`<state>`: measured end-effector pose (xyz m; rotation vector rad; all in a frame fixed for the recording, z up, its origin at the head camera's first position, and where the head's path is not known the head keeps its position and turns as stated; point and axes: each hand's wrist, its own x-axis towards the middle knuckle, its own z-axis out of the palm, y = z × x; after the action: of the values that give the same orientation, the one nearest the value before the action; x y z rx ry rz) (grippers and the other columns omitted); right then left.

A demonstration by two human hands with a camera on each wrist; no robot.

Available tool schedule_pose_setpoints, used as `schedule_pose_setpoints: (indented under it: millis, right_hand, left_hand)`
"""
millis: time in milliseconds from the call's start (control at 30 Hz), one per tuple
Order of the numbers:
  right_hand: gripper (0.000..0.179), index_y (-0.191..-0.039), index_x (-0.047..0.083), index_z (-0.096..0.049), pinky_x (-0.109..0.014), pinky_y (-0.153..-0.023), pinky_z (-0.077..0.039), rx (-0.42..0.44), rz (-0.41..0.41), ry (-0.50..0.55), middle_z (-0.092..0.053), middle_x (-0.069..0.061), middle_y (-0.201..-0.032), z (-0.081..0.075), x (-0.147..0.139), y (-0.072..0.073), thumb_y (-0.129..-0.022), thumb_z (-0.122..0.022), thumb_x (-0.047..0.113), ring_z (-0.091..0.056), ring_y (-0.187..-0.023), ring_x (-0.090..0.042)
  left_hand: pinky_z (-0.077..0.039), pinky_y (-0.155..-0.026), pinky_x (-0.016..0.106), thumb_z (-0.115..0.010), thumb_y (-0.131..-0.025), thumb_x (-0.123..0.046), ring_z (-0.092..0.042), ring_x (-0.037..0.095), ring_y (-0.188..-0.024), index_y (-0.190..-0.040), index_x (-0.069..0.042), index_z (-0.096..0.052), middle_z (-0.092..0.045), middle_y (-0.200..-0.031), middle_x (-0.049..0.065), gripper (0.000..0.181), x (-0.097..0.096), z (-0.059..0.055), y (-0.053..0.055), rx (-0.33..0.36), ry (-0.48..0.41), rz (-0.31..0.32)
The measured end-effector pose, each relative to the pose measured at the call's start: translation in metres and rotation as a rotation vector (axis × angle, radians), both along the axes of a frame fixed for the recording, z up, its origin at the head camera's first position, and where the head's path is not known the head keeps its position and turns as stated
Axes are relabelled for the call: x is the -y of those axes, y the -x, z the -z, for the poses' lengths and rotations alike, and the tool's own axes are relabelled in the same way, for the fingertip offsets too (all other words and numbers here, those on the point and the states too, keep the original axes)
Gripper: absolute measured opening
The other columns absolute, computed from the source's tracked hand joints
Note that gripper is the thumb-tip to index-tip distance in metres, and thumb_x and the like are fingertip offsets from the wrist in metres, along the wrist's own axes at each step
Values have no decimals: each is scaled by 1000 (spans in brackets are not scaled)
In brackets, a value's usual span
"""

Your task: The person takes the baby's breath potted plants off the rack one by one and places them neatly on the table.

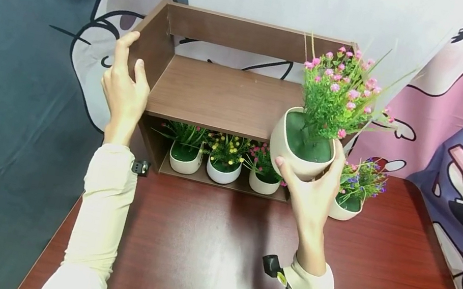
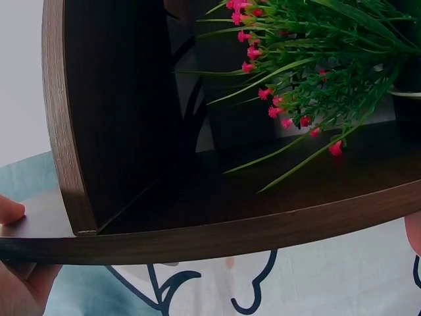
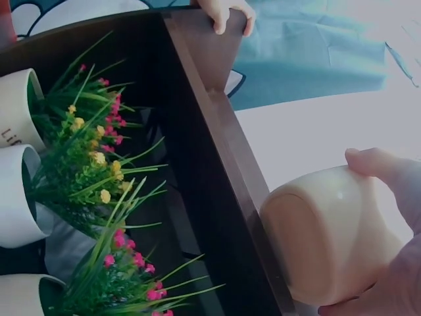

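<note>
On the lower tier of the brown shelf [image 1: 222,94], the leftmost pot [image 3: 18,105] carries dark lettering, "Li" legible, remainder unclear. Hands well apart: right hand [image 1: 313,200] clamped on the pink-flowered potted plant [image 1: 326,107], at the upper tier's right front edge, contact unclear; left hand [image 1: 125,87] gripping the left side panel [image 1: 149,50].

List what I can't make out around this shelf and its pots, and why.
Right end of the upper board: head view, hidden behind the held plant.
Some fingers of the right hand: head view, hidden behind the held pot.
Rest of the pink-flowered plant: left wrist view, cut off by the right edge.
Full lettering on the uppermost pot: right wrist view, too small, pot cut off by the left edge.
</note>
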<state>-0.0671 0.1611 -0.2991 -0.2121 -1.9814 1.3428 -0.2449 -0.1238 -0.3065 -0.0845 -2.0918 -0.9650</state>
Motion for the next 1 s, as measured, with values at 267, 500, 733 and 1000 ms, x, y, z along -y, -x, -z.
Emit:
schedule_pose_setpoints:
  millis: [267,500,733,1000]
  right_hand:
    - [73,-124,-4,-42,-29,-93,-37,-64,-66,61,-50,-11,-119,9,0,-17,-62,-80,-3,-49,-108,-17]
    - [86,-129,2,-41,-29,-96,-35,-92,-51,23,-49,-10,-124,42,-12,-22,-55,-84,-5,-47,-112,-18]
    - [81,-125,-2,-45,-25,-92,-37,-42,-29,-28,-57,-10,-117,64,-12,-36,-55,-86,1,-52,-106,-15]
    - [79,-122,-7,-49,-18,-86,-38,40,-53,-90,-58,-16,-109,93,-14,-47,-52,-85,1,-52,-99,-13]
  left_hand:
    - [-24,-60,27,-47,-94,-15,-28,14,-54,-132,-24,-49,-58,-125,-8,39,0,0,1,0,11,-6]
    - [-23,-60,27,-47,-94,-15,-28,15,-53,-133,-25,-48,-55,-128,-13,39,0,0,0,6,10,-4]
    - [-27,-62,28,-47,-95,-15,-31,17,-55,-133,-25,-48,-50,-132,-18,40,-1,-2,-1,13,-2,3]
    - [-34,-70,37,-47,-95,-15,-42,28,-62,-133,-27,-48,-49,-133,-19,40,-1,-3,-1,17,-22,15]
